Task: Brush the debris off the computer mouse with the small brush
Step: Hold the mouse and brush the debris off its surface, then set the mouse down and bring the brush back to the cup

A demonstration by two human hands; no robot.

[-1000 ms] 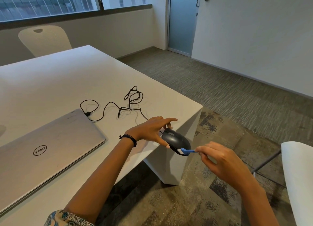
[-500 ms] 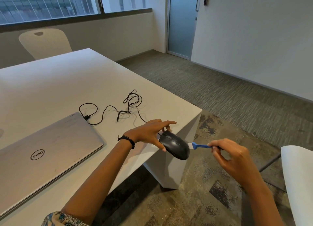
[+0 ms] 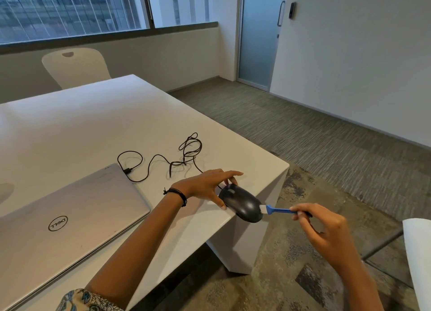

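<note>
Our white desk (image 3: 116,124) ends near us, and we hold the mouse (image 3: 242,203) over that edge, likely so debris falls to the floor. Nearer than the mouse, our right hand (image 3: 326,231) pinches the small brush (image 3: 277,210), its bristles touching the mouse's rear. Our left hand (image 3: 205,184) clasps the mouse's sides to steady it. Beyond the mouse lies its cable (image 3: 186,152).

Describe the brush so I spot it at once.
Find the right corner of the white table, where the left hand holds the black mouse at the edge. The brush meets the mouse's near end, pinched by the right hand: the only blue item, with short white bristles.
</note>
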